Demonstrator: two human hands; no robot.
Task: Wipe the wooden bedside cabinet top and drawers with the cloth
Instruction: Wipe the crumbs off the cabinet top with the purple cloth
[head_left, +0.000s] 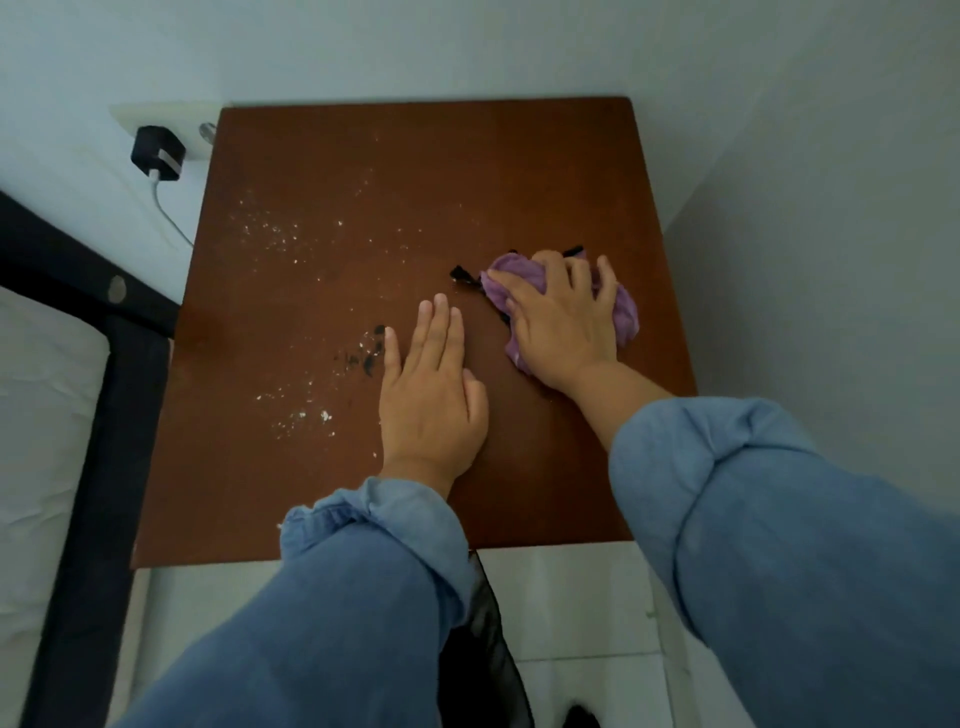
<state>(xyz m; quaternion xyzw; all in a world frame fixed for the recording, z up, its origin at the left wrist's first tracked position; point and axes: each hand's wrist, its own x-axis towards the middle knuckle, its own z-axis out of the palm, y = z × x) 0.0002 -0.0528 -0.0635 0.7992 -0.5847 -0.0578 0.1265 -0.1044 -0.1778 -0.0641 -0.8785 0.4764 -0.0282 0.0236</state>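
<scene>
Two hands are on the tabletop (311, 467). Right hand (563, 317) grips the cloth (626, 312). Left hand (431, 387) lies flat, fingers straight, just beside the cloth.

You've got the crumpled purple cloth (618, 306) bunched near the right edge of the square reddish-brown wooden cabinet top (363, 218), which is flecked with white crumbs and dark smudges toward its left side.

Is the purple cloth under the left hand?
No, the crumpled purple cloth is gripped by the right hand; the left hand lies flat on the brown wooden cabinet top.
</scene>
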